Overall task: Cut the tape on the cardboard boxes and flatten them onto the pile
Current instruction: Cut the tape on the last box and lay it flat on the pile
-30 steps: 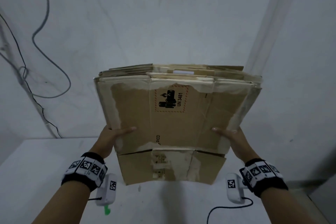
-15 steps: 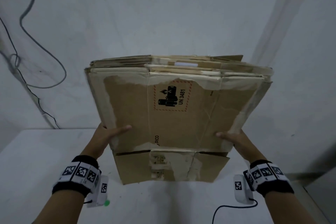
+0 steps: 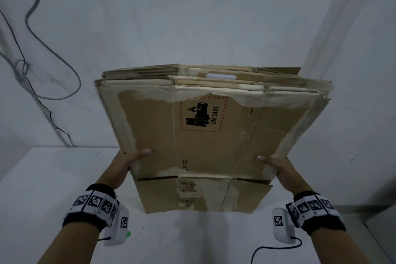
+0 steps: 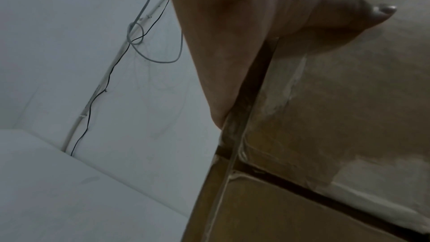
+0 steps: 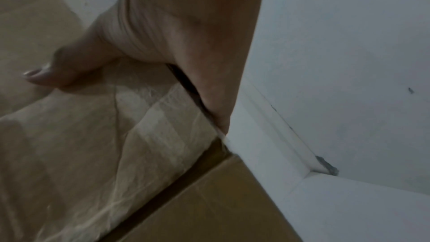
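Cardboard stack (image 3: 214, 135), flattened, tape-scuffed, UN 3481 label; we grip its side edges, left hand (image 3: 126, 163) and right hand (image 3: 278, 167), above white table (image 3: 53, 178).

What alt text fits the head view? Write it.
Two hands, left hand and right hand, hold a stack of flattened brown cardboard boxes by its sides above a white surface; the top sheet bears a UN 3481 battery label.

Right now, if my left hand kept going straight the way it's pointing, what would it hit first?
Your left hand points up and forward along the stack of flattened brown cardboard boxes; beyond it, probably the white wall, though depth is unclear.
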`<state>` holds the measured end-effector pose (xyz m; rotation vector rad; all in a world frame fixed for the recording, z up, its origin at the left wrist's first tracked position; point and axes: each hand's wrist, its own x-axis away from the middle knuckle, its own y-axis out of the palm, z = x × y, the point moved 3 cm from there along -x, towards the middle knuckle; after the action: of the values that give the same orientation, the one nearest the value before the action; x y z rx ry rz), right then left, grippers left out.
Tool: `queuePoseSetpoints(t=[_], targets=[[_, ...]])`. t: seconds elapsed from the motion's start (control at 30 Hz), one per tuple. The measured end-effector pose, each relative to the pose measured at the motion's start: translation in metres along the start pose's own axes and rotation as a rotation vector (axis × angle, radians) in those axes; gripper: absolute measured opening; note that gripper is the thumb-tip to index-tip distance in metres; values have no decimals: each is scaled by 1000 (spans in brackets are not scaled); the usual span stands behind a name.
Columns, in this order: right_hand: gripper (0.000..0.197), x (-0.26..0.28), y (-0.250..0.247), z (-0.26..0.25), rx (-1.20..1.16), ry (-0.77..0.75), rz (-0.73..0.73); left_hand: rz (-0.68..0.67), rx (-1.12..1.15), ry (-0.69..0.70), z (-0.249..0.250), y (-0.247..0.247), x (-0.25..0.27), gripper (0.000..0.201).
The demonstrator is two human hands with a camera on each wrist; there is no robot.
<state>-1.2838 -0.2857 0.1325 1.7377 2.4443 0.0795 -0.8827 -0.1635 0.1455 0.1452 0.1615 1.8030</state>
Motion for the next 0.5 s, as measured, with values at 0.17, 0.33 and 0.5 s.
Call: queuePoseSetpoints(t=[0.17, 0.33, 0.5], targets=[[86, 2, -1, 7, 13, -39, 19, 26, -44, -19, -18, -1, 9, 101], [88, 2, -2, 11, 12, -67, 77, 40, -8, -22, -25, -1, 7, 95], [90, 1, -2, 8, 29, -41, 56, 60, 27, -41, -29, -3, 2, 95]])
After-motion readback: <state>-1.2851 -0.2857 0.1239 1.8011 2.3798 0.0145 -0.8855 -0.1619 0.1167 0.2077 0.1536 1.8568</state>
